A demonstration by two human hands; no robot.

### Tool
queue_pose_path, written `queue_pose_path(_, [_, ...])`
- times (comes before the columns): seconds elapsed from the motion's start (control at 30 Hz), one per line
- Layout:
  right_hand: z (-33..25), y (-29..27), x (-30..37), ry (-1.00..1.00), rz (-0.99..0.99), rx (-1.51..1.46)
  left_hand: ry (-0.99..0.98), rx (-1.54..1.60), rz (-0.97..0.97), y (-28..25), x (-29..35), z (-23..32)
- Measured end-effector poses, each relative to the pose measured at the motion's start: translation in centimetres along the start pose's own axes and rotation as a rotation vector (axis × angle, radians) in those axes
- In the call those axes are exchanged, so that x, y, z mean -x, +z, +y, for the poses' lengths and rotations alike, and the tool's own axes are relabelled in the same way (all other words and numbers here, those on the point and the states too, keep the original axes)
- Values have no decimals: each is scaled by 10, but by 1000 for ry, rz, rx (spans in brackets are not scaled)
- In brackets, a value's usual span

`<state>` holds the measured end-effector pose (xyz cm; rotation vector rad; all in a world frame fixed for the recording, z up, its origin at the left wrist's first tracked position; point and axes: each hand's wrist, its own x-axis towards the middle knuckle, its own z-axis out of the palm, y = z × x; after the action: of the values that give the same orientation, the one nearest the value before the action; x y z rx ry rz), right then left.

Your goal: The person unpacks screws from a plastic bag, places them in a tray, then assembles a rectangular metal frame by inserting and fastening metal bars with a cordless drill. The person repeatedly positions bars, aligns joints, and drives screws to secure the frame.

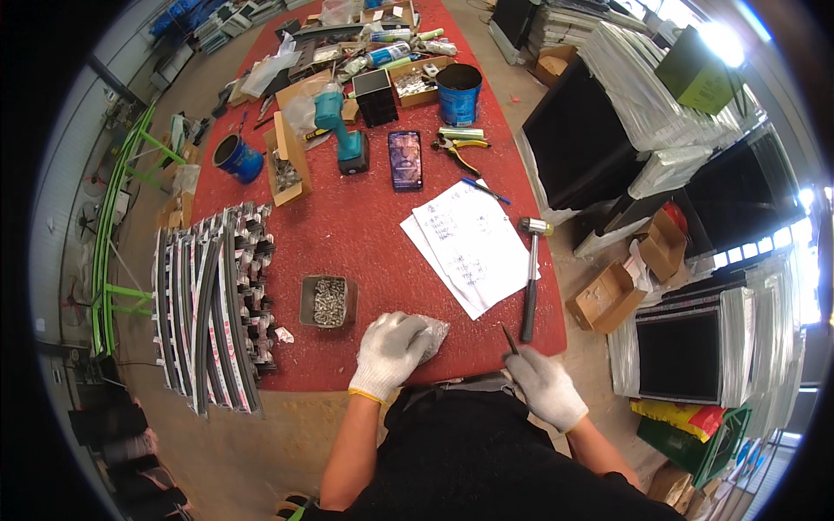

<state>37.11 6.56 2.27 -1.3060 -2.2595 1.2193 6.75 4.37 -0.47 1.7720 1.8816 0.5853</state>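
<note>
My left hand (387, 352), in a white knit glove, is curled over a small clear plastic bag (433, 339) near the red table's front edge. The bag's contents are too blurred to make out. In its matching glove, my right hand (540, 386) is closed around a thin, dark, pointed tool (510, 339) at the table's front right edge. Its tip points away from me, and its handle is hidden in the fist. Beyond my left hand stands a square open tin (330, 302) full of small metal fasteners. A hammer (530, 286) lies beyond the right hand.
Written paper sheets (473, 247) and a phone (405, 161) lie mid-table, near pliers (462, 154) and a teal cordless drill (343, 135). Long metal strips (204, 304) are stacked at the left edge. Blue cans (459, 94) and boxes crowd the far part; wrapped panels (599, 113) stand right.
</note>
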Motion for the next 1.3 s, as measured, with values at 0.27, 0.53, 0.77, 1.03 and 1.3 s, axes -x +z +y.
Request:
queue_pose_path(0.27, [9, 7, -12, 272, 57, -61, 40, -111, -142, -18, -11, 2])
queue_pose_path(0.53, [22, 31, -18, 122, -165, 150, 176, -420, -435, -27, -53, 15])
queue_pose_path(0.77, [26, 43, -41, 8, -124, 260, 210, -413, -520, -30, -70, 20])
queue_pose_path(1.03, [31, 43, -85, -121, -176, 272, 216, -241, -493, -38, -75, 13])
queue_pose_path(1.3, [32, 50, -126, -324, -238, 229, 274, -253, -482, -38, -71, 10])
